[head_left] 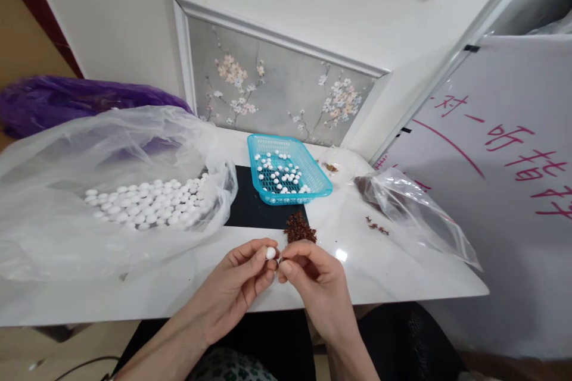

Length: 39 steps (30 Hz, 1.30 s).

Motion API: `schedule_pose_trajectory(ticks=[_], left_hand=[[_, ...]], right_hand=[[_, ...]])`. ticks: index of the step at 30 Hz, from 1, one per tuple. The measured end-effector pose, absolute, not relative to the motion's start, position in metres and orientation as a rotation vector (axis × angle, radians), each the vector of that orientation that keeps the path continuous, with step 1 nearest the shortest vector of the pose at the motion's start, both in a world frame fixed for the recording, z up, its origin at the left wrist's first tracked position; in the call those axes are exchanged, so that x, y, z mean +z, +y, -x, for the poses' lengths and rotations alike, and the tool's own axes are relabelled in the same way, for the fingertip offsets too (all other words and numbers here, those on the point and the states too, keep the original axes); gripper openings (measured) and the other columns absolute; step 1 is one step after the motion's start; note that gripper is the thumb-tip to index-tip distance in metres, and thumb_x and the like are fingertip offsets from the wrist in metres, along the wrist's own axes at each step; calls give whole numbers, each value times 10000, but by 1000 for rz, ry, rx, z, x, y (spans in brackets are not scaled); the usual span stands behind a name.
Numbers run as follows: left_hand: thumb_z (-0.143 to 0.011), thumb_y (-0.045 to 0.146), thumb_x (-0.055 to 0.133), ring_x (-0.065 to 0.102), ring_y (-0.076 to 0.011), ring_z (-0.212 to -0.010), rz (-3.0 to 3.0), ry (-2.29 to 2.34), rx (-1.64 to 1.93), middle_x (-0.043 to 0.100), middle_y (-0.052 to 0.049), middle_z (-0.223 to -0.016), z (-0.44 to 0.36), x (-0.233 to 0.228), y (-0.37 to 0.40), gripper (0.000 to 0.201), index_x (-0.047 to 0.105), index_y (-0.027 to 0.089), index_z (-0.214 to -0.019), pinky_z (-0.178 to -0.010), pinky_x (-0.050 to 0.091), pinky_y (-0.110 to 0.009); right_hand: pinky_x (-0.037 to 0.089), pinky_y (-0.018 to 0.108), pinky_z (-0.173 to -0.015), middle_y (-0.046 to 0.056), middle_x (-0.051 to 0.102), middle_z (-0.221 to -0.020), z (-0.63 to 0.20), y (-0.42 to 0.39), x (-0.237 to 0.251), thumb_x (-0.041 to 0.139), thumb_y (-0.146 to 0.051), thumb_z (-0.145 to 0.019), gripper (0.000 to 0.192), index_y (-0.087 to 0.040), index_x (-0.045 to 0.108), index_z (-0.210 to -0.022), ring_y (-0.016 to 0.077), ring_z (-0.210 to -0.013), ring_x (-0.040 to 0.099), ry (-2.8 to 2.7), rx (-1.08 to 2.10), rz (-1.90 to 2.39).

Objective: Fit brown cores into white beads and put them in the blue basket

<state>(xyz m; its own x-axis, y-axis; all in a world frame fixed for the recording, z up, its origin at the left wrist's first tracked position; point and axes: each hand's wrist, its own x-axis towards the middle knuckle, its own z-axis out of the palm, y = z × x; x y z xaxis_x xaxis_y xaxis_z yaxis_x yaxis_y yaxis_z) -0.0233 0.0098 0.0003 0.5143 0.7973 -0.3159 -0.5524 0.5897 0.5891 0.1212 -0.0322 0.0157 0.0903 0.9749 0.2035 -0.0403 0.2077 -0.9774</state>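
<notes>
Fingertips of left hand [241, 283] pinch white bead [270, 253]; right hand [313, 280], fingers closed, touches it.

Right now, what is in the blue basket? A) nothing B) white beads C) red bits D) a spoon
B: the basket holds white beads; the red bits lie in a pile on the table in front of it.
</notes>
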Motion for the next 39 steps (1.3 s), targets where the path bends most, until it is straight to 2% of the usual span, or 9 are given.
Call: schedule_pose_trajectory(ticks=[7,13,18,31,39], left_hand=[[-776,222,695,637,-80,-643,-529,542,843,647,-11,-671,23,-2,9,104,696,142,-842,-680,541,-147],[-772,181,695,626,-65,-655,-510,575,846,656,-15,-751,23,-1,9,94,705,118,-841,-706,542,-144],[-704,167,758,621,-53,-641,-467,595,856,675,-15,-758,23,-1,8,147,720,120,-838,-695,541,-128],[-705,174,759,607,-38,-655,-472,591,862,652,0,-767,22,4,6,117,716,123,-801,-700,529,-114],[-708,181,757,588,-43,-652,-525,628,875,654,-2,-751,22,1,7,104,720,129,-790,-699,515,-126]], right_hand=[[506,220,-631,-8,638,-692,-120,-31,16,631,-178,-821,70,-190,699,-825,103,-623,601,-1169,1097,1037],[496,204,-605,-17,644,-638,-119,-33,16,654,-194,-803,21,-180,647,-789,105,-603,602,-1112,1080,1112],[480,206,-601,-10,621,-659,-115,-34,17,636,-207,-811,79,-174,655,-742,113,-628,589,-1185,998,1132],[462,242,-636,17,617,-761,-114,-40,16,560,-177,-875,96,-188,625,-805,137,-699,576,-1403,722,1240],[441,235,-628,-4,610,-725,-111,-38,12,551,-160,-872,123,-199,617,-776,125,-665,548,-1449,592,1266]])
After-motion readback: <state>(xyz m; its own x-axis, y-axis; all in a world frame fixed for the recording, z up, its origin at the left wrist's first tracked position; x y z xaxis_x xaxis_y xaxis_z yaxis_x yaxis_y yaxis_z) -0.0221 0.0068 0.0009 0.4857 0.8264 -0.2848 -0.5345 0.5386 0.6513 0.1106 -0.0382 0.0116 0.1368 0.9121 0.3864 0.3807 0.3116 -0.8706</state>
